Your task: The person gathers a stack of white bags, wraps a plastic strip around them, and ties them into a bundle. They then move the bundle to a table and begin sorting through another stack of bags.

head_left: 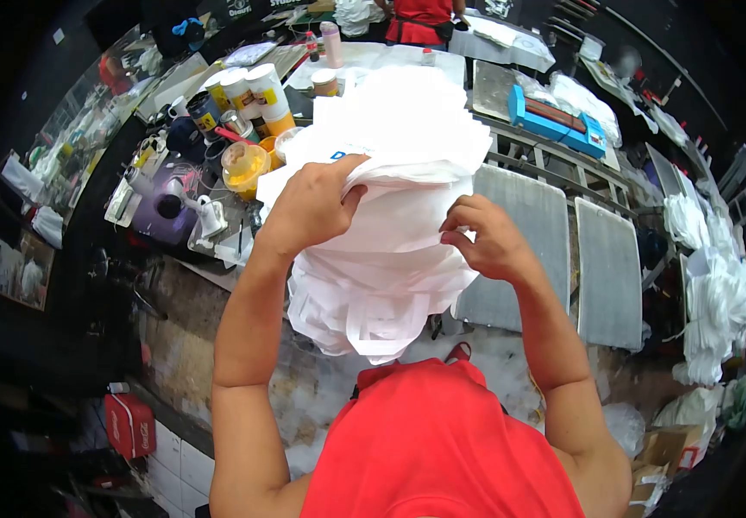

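Observation:
A thick stack of white fabric bags (390, 138) lies in front of me, its lower edges and handles hanging down toward my red shirt. My left hand (312, 203) grips the upper layers of the stack from the left, thumb tucked under a fold near a bit of blue print. At the stack's right edge, my right hand (485, 237) pinches a layer between curled fingers.
Paint tubs and jars (248, 91) crowd the bench at the left. Grey flat platens (524, 250) stand to the right, a blue tool (558, 121) behind them. More white bags (718, 293) pile at far right. A person in red (420, 22) stands at the back.

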A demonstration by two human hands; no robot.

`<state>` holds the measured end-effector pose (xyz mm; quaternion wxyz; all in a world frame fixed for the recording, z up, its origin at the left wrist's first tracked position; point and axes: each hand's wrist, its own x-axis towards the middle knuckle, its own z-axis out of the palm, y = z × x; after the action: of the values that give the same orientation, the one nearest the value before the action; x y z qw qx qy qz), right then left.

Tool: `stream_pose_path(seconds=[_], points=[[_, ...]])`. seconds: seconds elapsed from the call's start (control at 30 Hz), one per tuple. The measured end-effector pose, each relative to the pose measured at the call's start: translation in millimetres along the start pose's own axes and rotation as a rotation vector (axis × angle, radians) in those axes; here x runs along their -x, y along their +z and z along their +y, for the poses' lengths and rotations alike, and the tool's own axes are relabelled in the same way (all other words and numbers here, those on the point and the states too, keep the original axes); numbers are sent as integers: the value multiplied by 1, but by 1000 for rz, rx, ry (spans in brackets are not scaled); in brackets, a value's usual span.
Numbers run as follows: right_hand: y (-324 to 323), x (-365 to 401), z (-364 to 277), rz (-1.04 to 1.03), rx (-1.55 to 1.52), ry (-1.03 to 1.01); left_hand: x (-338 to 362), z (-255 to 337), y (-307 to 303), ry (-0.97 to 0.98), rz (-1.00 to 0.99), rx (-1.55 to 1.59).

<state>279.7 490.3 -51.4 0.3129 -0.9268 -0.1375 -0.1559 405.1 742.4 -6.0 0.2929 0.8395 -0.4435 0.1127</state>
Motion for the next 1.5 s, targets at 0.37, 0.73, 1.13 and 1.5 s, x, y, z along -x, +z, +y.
stream_pose_path(seconds=[0.37,0.73,1.13,1.5], points=[[-5,-3,-5,-37,-163,93,-12,-13,-5,-59,-117,94],[-3,-2,0,3,-142,63,-23,-38,-3,6,-140,230],[-4,-3,-2,-28,-154,116,-26,-39,-7,-22,-178,241],[-3,-2,2,-27,-120,71,-23,-24,-11,2,-177,163]])
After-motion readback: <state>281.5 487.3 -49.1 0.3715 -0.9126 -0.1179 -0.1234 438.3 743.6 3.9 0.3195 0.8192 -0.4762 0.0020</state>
